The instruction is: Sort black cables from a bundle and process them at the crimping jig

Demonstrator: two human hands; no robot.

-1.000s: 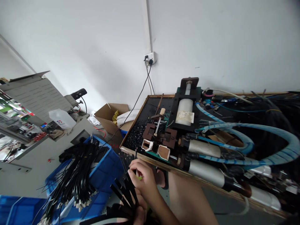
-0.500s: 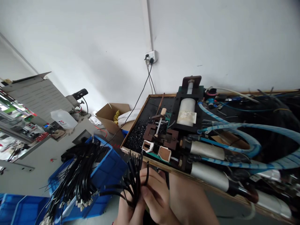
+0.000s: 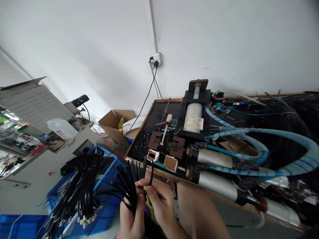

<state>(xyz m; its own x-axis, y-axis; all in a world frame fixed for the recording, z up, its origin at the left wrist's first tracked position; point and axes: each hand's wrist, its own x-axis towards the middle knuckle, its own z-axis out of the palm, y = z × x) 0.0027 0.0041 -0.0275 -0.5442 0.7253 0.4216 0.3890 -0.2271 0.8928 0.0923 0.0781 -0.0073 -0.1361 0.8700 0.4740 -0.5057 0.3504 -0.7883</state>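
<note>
My left hand [image 3: 131, 217] is closed around a bundle of black cables [image 3: 127, 182], whose free ends fan upward and to the left. My right hand [image 3: 160, 202] pinches a single black cable [image 3: 152, 174] between thumb and fingertips, just right of the bundle. Both hands are close together at the front edge of the bench. Just beyond them is a brown metal clamp fixture [image 3: 181, 146] with two tape-edged pads. The lower part of the bundle is hidden behind my hands.
Air cylinders [image 3: 215, 157] with blue hoses [image 3: 267, 132] occupy the wooden-edged bench. Black scraps [image 3: 142, 141] lie left of the fixture. At left, a blue crate [image 3: 109, 199] bears a heap of black cables [image 3: 82, 189] with metal connectors. A cardboard box [image 3: 108, 124] stands behind.
My right hand has drawn slightly apart from my left, bringing one cable away from the bundle. The bundle's ends have risen nearer the bench edge. The whole view has shifted slightly.
</note>
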